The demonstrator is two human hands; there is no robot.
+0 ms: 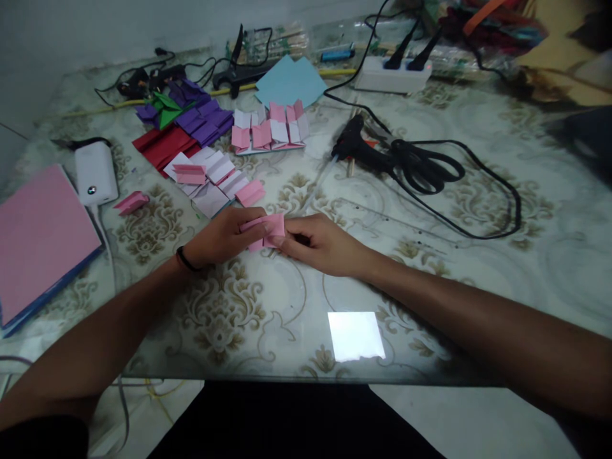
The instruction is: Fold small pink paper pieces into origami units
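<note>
Between both hands is a small piece of folded pink paper, held just above the table. My left hand is closed on its left part, with the thumb lying across the front. The fingertips of my right hand pinch its right edge. Just beyond the left hand lie folded white and pink paper pieces, with a pink one nearest the knuckles. Another folded pink piece sits alone to the left.
A black glue gun and black-handled scissors lie right of centre, beside a clear ruler. Behind are purple folded papers, blue sheets and a power strip. A white power bank and pink sheets occupy the left.
</note>
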